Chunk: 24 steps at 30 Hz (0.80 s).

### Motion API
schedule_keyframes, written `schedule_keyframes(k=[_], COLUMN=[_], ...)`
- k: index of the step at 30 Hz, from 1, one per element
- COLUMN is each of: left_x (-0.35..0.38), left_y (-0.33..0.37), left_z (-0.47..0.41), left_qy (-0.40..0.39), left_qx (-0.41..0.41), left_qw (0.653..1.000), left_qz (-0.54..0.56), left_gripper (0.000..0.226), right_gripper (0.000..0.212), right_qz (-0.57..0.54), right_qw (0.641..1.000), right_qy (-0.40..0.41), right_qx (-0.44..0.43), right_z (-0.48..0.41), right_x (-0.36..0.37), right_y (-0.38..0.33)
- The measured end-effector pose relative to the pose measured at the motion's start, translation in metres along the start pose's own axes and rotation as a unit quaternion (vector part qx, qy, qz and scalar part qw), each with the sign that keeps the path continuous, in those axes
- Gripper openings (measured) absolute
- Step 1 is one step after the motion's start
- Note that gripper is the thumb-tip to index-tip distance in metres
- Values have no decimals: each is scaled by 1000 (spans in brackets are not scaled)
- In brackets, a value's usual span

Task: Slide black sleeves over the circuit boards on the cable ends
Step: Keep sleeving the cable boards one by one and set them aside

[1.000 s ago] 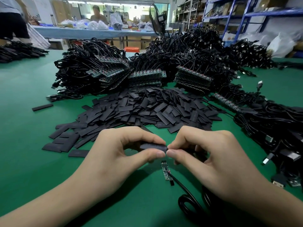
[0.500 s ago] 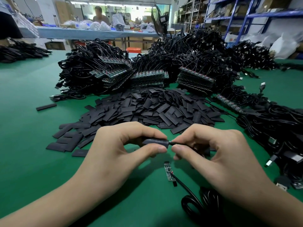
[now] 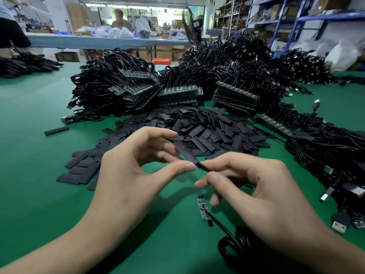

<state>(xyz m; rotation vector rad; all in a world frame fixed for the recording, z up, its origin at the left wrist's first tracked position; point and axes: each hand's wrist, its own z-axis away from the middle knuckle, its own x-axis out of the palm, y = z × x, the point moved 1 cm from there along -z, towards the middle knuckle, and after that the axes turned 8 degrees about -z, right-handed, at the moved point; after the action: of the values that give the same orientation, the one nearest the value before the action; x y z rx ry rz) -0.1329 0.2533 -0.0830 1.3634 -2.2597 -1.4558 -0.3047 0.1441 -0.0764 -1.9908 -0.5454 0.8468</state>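
The black sleeve (image 3: 186, 153) is held above the table (image 3: 39, 175), near the middle, between the two hands. It is pinched at its near end by the thumb and fingers (image 3: 177, 170) of the left hand (image 3: 126, 175). The cable (image 3: 203, 167) leaving that end is grasped by the fingers (image 3: 227, 161) of the right hand (image 3: 262, 196).

Compared with half a second earlier, the sleeve is no longer level. It is tilted, with its far end raised to the left, and the hands are drawn slightly apart.

A bare circuit board (image 3: 201, 207) lies unmoved on the table below the right hand, and its coiled cable (image 3: 235, 248) lies nearer. The pile of loose sleeves (image 3: 207, 131) lies beyond the hands.
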Motion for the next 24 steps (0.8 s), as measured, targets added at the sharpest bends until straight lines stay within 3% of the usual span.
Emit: schedule_keyframes(k=[5,12,19,22,24], left_x=[2,1,2,5,5], left_y=[2,5,4,1,0], left_z=[2,2,2,2,5], left_qy=[-10,-6,-3,-44,-97], left_qx=[12,60,51,22,38], left_qw=[999,994,995,997,987], left_qz=[-29,-93,-85,-61,-119], left_gripper=[55,51,49,60,65], right_gripper=[16,17,10,13,15], right_qz=[-71,-100,-160,-233,-270], right_qw=[995,990,975,957,946], right_qy=[-24,-60,-95,-78,-37], right_qx=[72,75,120,152,175], right_z=[-2,-3,-4,-6,-9], right_x=[-1,1,2,-4,-11], right_y=[2,6,3,0,-3])
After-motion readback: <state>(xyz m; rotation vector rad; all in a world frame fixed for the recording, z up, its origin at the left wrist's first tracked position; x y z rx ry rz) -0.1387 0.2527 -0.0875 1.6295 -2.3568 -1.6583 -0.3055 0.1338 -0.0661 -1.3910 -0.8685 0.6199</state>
